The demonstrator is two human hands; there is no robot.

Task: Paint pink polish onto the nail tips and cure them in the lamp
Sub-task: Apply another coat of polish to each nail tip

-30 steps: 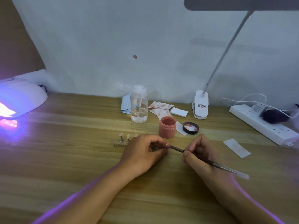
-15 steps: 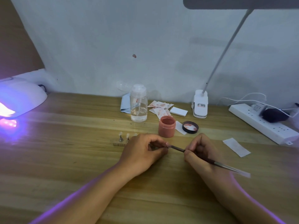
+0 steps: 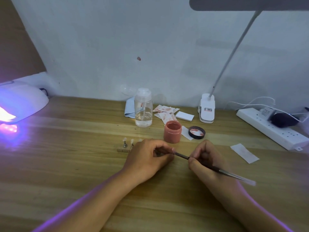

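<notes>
Right hand [image 3: 203,156] pinches brush [image 3: 182,156], tip at left hand [image 3: 147,158], curled on table [image 3: 66,156], its contents hidden; pink jar [image 3: 172,131] just behind.

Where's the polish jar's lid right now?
Head view: the black lid lies inside-up, just right of the pink jar, beyond the right hand.

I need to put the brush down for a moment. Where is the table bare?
Bare wood lies between the curing lamp and the nail stand, and nearer than the paper slip on the right. Crowded behind the jar: bottle, wipes, lid, desk lamp.
</notes>
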